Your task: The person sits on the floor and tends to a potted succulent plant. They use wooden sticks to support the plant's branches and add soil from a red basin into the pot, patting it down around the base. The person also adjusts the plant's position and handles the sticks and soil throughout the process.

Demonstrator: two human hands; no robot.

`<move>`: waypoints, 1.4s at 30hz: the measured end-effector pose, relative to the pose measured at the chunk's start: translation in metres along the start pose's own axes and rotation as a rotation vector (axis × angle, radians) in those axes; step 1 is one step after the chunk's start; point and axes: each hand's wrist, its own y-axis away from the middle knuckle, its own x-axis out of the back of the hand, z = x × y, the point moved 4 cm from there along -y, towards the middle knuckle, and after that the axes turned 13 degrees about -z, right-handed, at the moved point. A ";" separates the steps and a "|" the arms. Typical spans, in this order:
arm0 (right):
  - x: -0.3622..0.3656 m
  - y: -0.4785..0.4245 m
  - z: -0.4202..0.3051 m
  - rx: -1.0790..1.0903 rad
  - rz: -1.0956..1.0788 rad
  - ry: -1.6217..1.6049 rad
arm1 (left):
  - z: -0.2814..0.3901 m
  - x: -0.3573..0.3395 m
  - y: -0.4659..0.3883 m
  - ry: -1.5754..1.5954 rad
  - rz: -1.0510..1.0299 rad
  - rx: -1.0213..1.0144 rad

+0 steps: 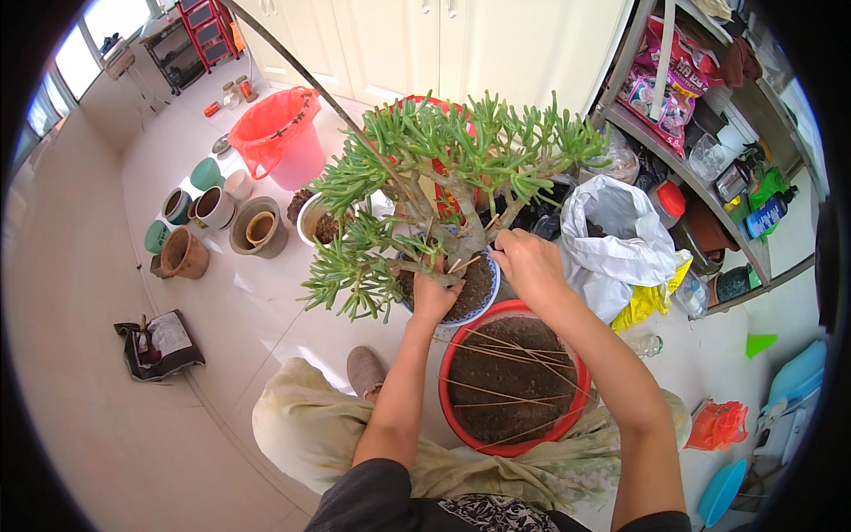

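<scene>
A branching succulent with finger-like green leaves (492, 139), resembling a jade plant, stands in a blue-and-white pot (493, 282) of dark soil. My left hand (435, 292) reaches into the pot under the lower branches, its fingertips partly hidden by stems. At the pot's right rim, beside the trunk, my right hand (528, 263) has bent fingers close together; whether they pinch something is unclear. Short thin sticks stand tilted in the soil near the trunk. Nearer my body, a red basin (447, 399) holds dark soil with several long thin wooden sticks (505, 397) lying across it.
Left of the plant are a pink bucket (299, 156) lined with a red bag and several flowerpots (186, 256). An open white sack (621, 259) and a crowded metal shelf (705, 179) stand at the right. A dark bag (163, 346) lies on the tiled floor.
</scene>
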 end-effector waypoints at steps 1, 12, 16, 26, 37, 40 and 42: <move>0.001 0.001 0.000 0.012 0.018 -0.040 | 0.003 0.003 0.001 0.009 0.009 -0.009; -0.010 -0.017 -0.004 0.112 0.258 -0.246 | -0.010 -0.007 0.001 0.102 0.041 -0.075; -0.016 -0.008 0.005 0.091 0.253 -0.242 | -0.006 -0.010 0.004 0.262 0.008 -0.023; -0.021 -0.003 0.011 -0.002 0.217 -0.382 | 0.011 -0.007 0.045 0.170 0.211 0.129; -0.041 -0.021 0.016 -0.094 0.129 -0.412 | 0.018 0.000 0.055 0.906 0.349 0.276; -0.040 -0.022 0.017 -0.118 0.119 -0.428 | 0.019 0.001 0.054 0.945 0.348 0.315; -0.041 -0.022 0.018 -0.109 0.136 -0.423 | 0.019 0.000 0.054 0.965 0.353 0.340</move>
